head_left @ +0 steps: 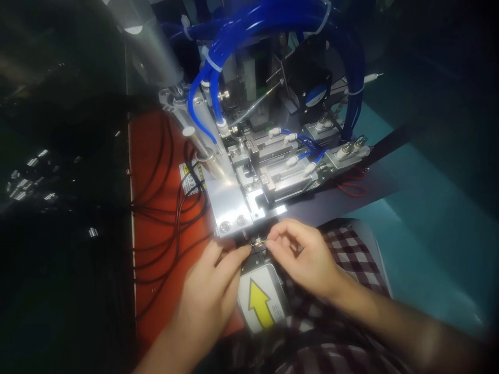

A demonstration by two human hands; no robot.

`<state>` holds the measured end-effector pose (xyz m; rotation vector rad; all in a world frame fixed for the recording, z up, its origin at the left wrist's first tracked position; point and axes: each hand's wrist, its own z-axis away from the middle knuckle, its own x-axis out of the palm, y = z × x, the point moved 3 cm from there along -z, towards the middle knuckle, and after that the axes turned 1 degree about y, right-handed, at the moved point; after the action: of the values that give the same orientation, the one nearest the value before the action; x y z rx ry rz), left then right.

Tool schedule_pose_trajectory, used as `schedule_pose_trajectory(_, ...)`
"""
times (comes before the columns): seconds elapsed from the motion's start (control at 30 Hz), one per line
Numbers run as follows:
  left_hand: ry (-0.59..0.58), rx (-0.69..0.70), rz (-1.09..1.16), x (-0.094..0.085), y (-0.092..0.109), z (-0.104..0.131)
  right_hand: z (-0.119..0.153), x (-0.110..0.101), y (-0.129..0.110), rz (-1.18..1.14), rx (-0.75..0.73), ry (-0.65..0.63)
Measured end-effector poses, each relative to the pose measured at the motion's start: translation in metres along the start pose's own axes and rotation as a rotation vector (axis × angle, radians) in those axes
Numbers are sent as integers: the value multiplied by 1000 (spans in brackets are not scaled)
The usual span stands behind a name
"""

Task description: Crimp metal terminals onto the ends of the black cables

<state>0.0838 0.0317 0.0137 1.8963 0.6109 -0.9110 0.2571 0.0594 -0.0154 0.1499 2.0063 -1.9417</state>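
Centrally, just below the middle of the view toward six o'clock, a small pale part [258, 241] is worked on between two bare hands, directly under the near edge of a bright metal plate [230, 205]. By the right hand [307, 255], reached in from four o'clock, a thin greenish wire [265, 240] beside the part is pinched between thumb and forefinger, with the other fingers curled in. The left hand [210, 283] is brought in from seven o'clock, its fingers bent and its thumb tip set at the opposite side of the part; whether anything is gripped there cannot be told, since the fingertips are partly hidden.

Below the hands, at six o'clock, a white label [252, 321] is marked with a yellow arrow [258, 302] pointed up toward the part. From the centre to one o'clock, a machine is built up of silver cylinders [290, 179] and white fittings [290, 138], and above it, at twelve o'clock, thick blue tubes [249, 26] are bundled with pale ties. At eight o'clock, black cables [178, 228] are looped over an orange board [150, 140]. Checked cloth [349, 252] is seen at four o'clock, and a teal surface [432, 208] is spread beyond it.
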Motion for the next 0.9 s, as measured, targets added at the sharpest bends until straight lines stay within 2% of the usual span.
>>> schedule_pose_trajectory(0.17,16,14,15,1,0,-2,2,-2,-4,130,-179,14)
schedule_pose_trajectory(0.3,15,8,25,1,0,-2,2,-2,-6,145,-206,13)
schedule_pose_trajectory(0.4,15,5,24,1,0,-2,2,0,-2,77,-104,2)
schedule_pose_trajectory(0.57,12,-1,11,1,-2,0,2,3,9,-155,224,-60)
schedule_pose_trajectory(0.9,4,2,27,1,-2,1,-6,4,2,-331,446,-130)
